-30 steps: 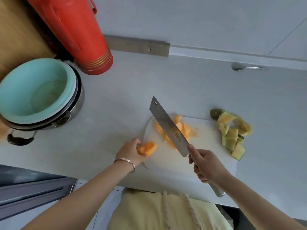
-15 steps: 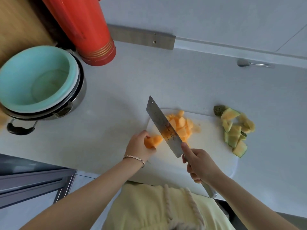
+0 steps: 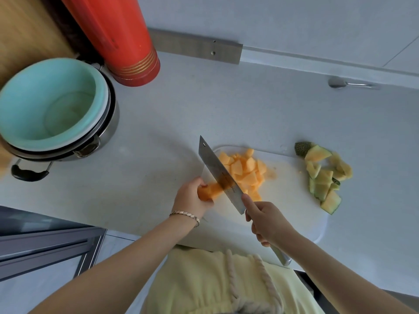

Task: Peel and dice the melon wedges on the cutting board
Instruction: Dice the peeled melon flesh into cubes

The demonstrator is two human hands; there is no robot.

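Gripped a peeled orange melon piece (image 3: 209,192) in the left hand (image 3: 190,197), fingers curled over its left end, at the near left edge of the white cutting board (image 3: 290,200). Wrapped the right hand (image 3: 267,223) round the handle of a steel cleaver (image 3: 217,173), forefinger laid against the blade's near end. Set the blade slanting from near right to far left, edge down across the right end of the held piece. Held the two hands close but apart, each clamped on its own thing, with the blade between.

Found a heap of diced melon cubes (image 3: 244,171) on the board just right of the blade and touching it. Found pale green rind strips (image 3: 324,177) piled at the board's far right corner, some over the edge onto the grey counter (image 3: 181,109).

Noted, far left on the counter, a steel pot (image 3: 108,123) with a teal bowl (image 3: 49,105) nested inside, and a red flask (image 3: 118,37) just behind. Noted a thin bracelet (image 3: 184,215) on the left wrist.
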